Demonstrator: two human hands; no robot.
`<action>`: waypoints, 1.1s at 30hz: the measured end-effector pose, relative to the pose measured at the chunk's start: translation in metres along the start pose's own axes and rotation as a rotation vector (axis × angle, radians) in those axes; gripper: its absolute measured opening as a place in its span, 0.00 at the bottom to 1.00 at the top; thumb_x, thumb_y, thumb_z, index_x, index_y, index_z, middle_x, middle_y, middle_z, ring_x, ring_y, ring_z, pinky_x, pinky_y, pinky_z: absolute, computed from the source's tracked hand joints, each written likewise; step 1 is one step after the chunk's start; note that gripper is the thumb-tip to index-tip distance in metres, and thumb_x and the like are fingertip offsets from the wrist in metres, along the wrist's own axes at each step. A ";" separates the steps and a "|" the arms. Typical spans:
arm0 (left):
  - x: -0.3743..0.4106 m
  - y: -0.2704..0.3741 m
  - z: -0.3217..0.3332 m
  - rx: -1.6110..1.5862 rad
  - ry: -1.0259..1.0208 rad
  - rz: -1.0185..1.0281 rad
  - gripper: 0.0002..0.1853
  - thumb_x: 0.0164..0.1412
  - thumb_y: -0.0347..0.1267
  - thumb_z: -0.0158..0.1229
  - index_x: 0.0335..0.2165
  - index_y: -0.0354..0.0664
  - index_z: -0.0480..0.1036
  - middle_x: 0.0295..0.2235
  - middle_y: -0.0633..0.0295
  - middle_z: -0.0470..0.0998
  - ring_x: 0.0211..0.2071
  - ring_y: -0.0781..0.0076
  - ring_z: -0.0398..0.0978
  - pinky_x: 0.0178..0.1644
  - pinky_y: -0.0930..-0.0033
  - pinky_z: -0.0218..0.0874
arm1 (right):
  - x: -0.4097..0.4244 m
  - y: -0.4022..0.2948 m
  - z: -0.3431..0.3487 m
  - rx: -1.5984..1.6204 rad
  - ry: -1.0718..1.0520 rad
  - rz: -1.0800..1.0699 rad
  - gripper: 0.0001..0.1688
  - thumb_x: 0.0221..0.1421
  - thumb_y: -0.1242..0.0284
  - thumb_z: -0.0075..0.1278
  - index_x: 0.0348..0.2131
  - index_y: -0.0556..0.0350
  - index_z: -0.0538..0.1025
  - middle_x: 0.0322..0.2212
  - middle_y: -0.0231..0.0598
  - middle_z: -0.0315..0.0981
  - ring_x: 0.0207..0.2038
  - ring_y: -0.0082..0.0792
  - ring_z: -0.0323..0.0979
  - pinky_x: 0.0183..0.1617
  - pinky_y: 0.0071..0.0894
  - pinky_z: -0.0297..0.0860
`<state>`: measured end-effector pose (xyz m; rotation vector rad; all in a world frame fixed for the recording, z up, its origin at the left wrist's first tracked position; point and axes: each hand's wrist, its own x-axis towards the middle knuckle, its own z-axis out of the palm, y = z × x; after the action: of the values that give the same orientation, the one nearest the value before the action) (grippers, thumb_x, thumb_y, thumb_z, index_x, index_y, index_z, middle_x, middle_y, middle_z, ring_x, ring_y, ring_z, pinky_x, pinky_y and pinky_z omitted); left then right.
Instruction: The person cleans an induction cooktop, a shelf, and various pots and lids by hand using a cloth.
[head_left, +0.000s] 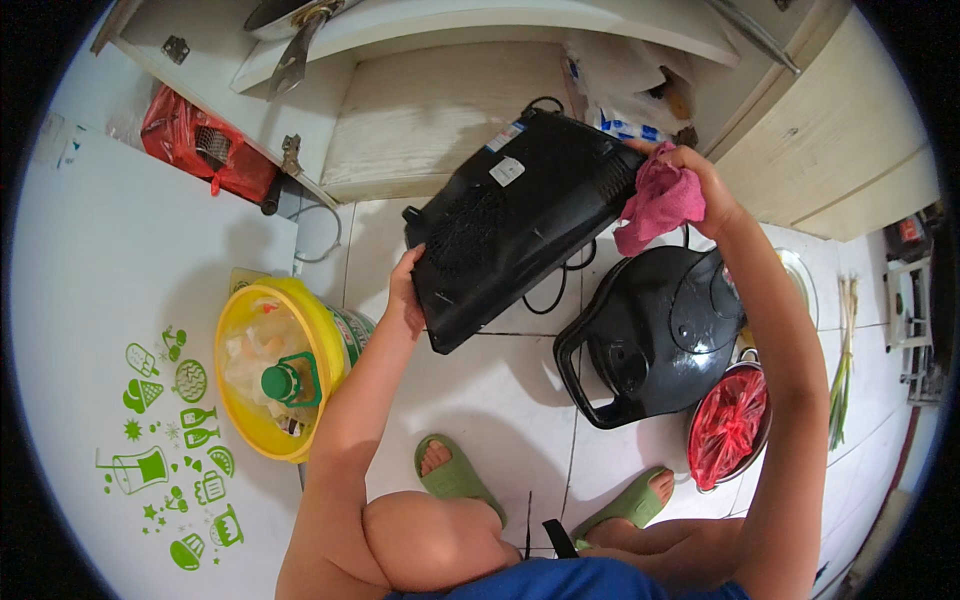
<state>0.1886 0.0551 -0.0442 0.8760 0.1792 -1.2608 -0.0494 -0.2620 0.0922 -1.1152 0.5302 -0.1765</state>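
Between my hands is a flat black appliance, probably an induction cooker, tilted so its vented underside with two labels faces me. My left hand grips its lower left end. At the upper right end, my right hand holds the other side together with a crumpled pink cloth. A black power cord loops below the appliance. Behind it stands a cabinet with its inside exposed.
A yellow bin holding rubbish stands at left. On the tiled floor at right are a large black lidded appliance, a pot with a red plastic bag, and spring onions. A pan sits on the shelf above.
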 end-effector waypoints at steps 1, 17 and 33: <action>0.002 -0.001 -0.005 -0.043 -0.090 -0.028 0.30 0.56 0.45 0.51 0.52 0.39 0.65 0.49 0.50 0.72 0.46 0.52 0.73 0.53 0.52 0.64 | -0.001 -0.006 0.006 -0.014 -0.020 -0.016 0.35 0.50 0.63 0.44 0.55 0.59 0.66 0.37 0.41 0.72 0.38 0.37 0.73 0.46 0.33 0.69; 0.048 -0.034 -0.036 -0.804 -0.176 -0.740 0.32 0.49 0.46 0.57 0.49 0.39 0.62 0.41 0.47 0.62 0.27 0.63 0.69 0.24 0.72 0.69 | 0.152 -0.034 0.133 -0.491 0.108 -0.556 0.29 0.42 0.60 0.52 0.40 0.64 0.74 0.33 0.46 0.76 0.33 0.37 0.74 0.39 0.32 0.68; 0.061 -0.028 0.012 -0.868 -0.341 -0.894 0.13 0.54 0.38 0.51 0.31 0.38 0.65 0.25 0.59 0.58 0.15 0.85 0.53 0.27 0.72 0.71 | 0.101 0.133 0.023 -0.974 0.556 -0.307 0.32 0.46 0.60 0.52 0.49 0.59 0.71 0.40 0.47 0.72 0.41 0.43 0.72 0.48 0.34 0.68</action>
<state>0.1810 0.0003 -0.0843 -0.2352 0.8340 -1.8878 0.0321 -0.2239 -0.0504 -2.1233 0.9865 -0.5397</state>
